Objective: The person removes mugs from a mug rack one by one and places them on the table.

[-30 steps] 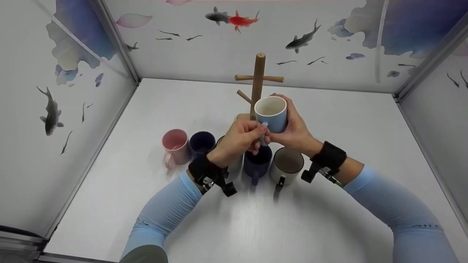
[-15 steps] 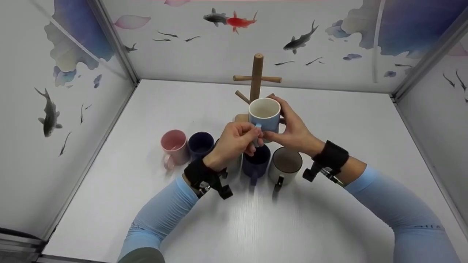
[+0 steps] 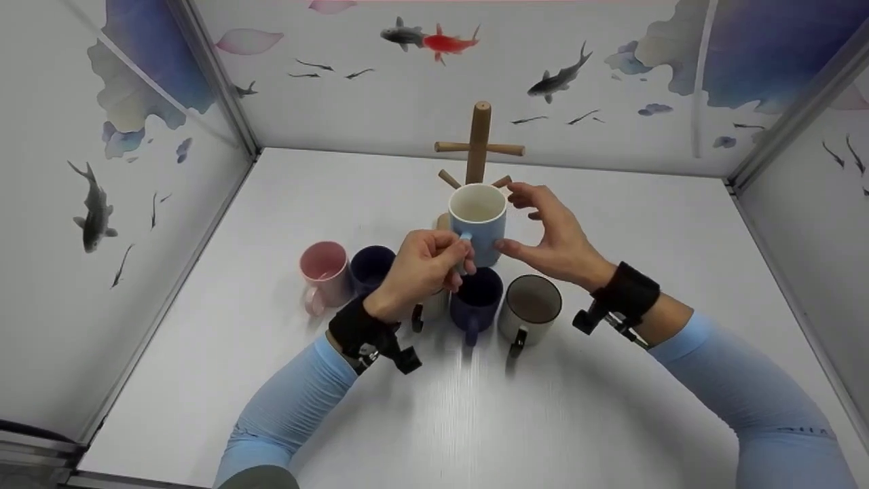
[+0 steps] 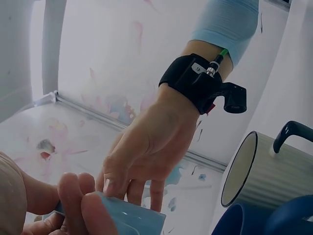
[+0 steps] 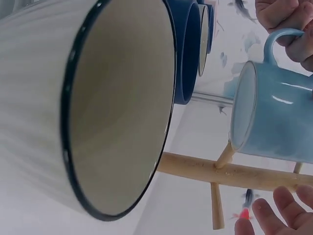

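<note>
A light blue mug [image 3: 481, 231] with a cream inside is held up in front of the wooden mug tree [image 3: 479, 139]. My left hand [image 3: 424, 268] pinches its handle between thumb and fingers; the handle grip also shows in the right wrist view, with the mug [image 5: 281, 115] lying sideways there. To the mug's right my right hand [image 3: 560, 234] is spread, its fingers off the mug. The right thumb is at the mug's side; whether it touches I cannot tell. In the left wrist view the right hand [image 4: 146, 142] reaches down beside the mug [image 4: 134, 215].
Below the hands stands a row of mugs: pink [image 3: 326, 268], dark blue [image 3: 372, 268], white with a black handle [image 3: 434, 309], another dark blue [image 3: 475, 305], and a cream mug with a dark rim [image 3: 531, 309]. Patterned panels [image 3: 326, 109] surround the white table [image 3: 577, 414].
The light blue mug has moved left and slightly down with my left hand. My right hand has let go of its side, and its fingers have opened away to the right.
</note>
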Demonstrator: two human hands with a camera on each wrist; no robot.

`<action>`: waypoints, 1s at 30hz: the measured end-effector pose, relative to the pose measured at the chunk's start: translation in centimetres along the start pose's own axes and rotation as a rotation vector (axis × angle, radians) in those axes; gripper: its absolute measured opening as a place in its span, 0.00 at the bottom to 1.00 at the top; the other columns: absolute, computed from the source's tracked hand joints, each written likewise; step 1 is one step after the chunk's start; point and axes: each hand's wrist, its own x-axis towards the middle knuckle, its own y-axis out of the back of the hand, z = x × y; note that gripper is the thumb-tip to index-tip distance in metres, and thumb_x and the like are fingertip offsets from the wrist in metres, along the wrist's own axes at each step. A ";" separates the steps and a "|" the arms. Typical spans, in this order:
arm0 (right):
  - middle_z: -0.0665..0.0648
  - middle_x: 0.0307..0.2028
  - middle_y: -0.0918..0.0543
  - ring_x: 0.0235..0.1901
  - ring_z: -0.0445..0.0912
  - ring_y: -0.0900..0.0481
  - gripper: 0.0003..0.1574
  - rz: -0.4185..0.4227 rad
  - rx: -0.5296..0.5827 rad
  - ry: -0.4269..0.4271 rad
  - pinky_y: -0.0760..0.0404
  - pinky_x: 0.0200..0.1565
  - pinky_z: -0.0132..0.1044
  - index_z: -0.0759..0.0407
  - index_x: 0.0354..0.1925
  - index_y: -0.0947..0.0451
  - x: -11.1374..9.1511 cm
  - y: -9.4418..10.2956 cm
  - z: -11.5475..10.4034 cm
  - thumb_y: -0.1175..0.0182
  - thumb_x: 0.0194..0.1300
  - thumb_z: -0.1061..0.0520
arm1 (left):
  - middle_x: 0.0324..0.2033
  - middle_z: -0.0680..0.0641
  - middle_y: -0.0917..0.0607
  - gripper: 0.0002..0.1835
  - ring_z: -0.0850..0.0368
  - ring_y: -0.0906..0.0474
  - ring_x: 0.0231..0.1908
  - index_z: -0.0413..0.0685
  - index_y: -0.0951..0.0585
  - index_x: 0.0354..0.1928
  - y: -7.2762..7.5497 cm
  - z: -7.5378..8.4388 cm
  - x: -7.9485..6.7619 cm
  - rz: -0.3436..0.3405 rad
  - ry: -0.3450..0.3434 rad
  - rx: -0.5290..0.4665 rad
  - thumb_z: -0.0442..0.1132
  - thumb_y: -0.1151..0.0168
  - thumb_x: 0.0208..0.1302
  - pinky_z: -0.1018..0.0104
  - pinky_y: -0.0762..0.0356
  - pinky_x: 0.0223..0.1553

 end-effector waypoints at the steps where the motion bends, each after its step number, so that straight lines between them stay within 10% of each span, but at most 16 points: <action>1: 0.64 0.71 0.19 0.72 0.59 0.21 0.52 0.009 -0.016 -0.002 0.23 0.70 0.62 0.61 0.81 0.30 -0.1 0.1 0.1 0.20 0.66 0.51 | 0.27 0.51 0.12 0.14 0.66 0.21 0.20 0.32 0.14 0.39 0.1 -0.1 -0.1 0.003 0.001 0.000 0.34 0.40 0.85 0.72 0.18 0.25; 9: 0.67 0.63 0.14 0.64 0.63 0.18 0.29 0.065 -0.109 -0.023 0.22 0.69 0.61 0.65 0.68 0.17 -0.4 0.8 1.5 0.27 0.72 0.57 | 0.28 0.53 0.12 0.14 0.67 0.22 0.22 0.26 0.15 0.43 1.3 0.2 -1.2 0.037 0.032 0.000 0.34 0.40 0.85 0.74 0.21 0.26; 30: 0.65 0.52 0.06 0.51 0.63 0.07 0.31 0.082 -0.271 -0.144 0.12 0.53 0.56 0.60 0.65 0.15 -1.2 1.7 2.1 0.23 0.68 0.52 | 0.30 0.51 0.12 0.11 0.64 0.21 0.22 0.36 0.14 0.41 4.3 1.1 -2.8 0.126 -0.015 -0.007 0.33 0.41 0.84 0.72 0.16 0.29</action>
